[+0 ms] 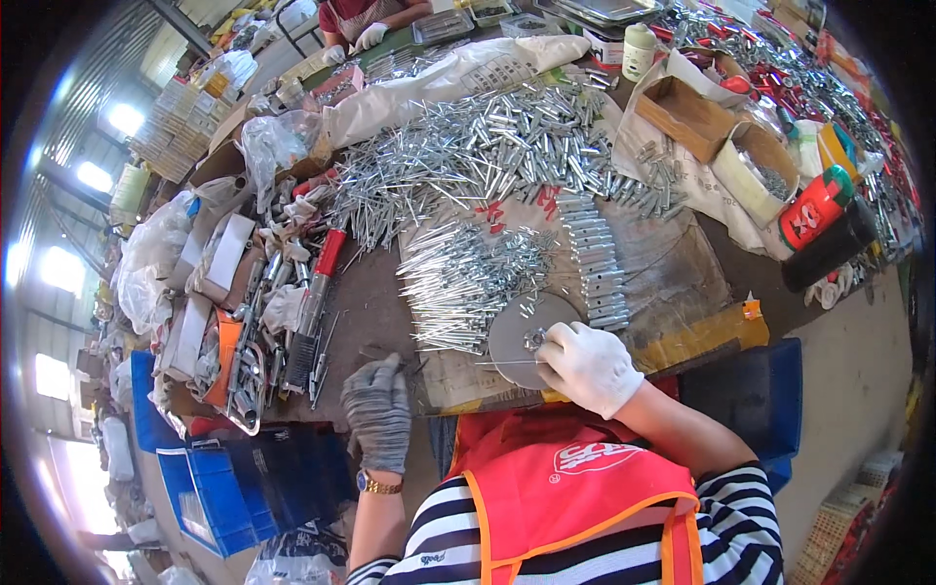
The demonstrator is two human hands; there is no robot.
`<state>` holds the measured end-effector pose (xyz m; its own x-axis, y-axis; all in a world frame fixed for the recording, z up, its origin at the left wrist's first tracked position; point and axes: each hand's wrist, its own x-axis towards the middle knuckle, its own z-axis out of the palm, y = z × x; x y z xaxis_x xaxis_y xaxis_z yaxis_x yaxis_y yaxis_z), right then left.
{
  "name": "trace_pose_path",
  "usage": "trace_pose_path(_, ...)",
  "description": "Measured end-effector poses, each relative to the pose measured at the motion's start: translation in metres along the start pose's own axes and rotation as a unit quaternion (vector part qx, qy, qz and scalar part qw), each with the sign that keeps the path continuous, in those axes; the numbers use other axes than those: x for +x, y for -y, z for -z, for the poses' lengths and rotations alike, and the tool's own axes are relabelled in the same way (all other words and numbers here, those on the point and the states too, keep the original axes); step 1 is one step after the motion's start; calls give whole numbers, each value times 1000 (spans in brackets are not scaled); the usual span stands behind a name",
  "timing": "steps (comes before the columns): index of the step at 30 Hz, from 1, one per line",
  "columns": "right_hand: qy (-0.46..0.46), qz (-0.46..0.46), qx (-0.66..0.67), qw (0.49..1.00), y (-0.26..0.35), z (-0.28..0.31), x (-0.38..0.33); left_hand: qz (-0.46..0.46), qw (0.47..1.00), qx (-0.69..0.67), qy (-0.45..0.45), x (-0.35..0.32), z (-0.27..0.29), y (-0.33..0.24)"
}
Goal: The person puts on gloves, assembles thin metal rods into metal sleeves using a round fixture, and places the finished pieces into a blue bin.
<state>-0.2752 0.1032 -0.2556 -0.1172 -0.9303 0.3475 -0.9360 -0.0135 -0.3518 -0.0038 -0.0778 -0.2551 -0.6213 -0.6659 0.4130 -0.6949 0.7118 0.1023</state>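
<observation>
My right hand (590, 370), in a white glove, is closed at the near edge of a grey round disc (522, 317). From its fingertips a thin metal rod (509, 364) points left across the disc. Small shiny metal parts (533, 337) lie by the fingers; the exact grip is partly hidden. At the table's front edge, my left hand (377, 417), in a grey striped glove, has its fingers stretched out and nothing visible in them. Beyond the disc lie a bundle of thin metal rods (444, 292) and a row of short metal tubes (597, 263).
A large heap of metal tubes (526, 136) covers the table's far part. Tools and a red-handled brush (317, 302) lie at left. A red spray can (817, 210) is at right. Blue bins (219, 497) stand below the edge. Another person's gloved hands (370, 37) show at the far side.
</observation>
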Motion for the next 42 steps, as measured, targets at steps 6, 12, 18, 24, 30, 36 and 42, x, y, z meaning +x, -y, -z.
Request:
trace_pose_path(6,22,-45,6,999,1,0,-5,-130,987,-69,71,35,-12,-37)
trace_pose_path(12,-102,-172,40,979,-22,45,-57,-150,974,-75,153,51,-20,-45)
trace_pose_path(18,-289,-427,-27,856,-87,77,-192,-143,960,-238,47,35,-30,-46)
trace_pose_path(24,-60,-652,-104,748,-135,51,-325,-129,960,-250,13,0,-60,-31)
trace_pose_path(30,218,-681,-29,698,-161,-52,-395,-143,960,-242,-12,-5,-70,-33)
trace_pose_path(36,387,-597,58,700,-160,-113,-390,-129,956,-265,9,-12,-79,-9)
trace_pose_path(42,363,-614,65,697,-149,-149,-402,-132,955,-266,26,-5,-84,-3)
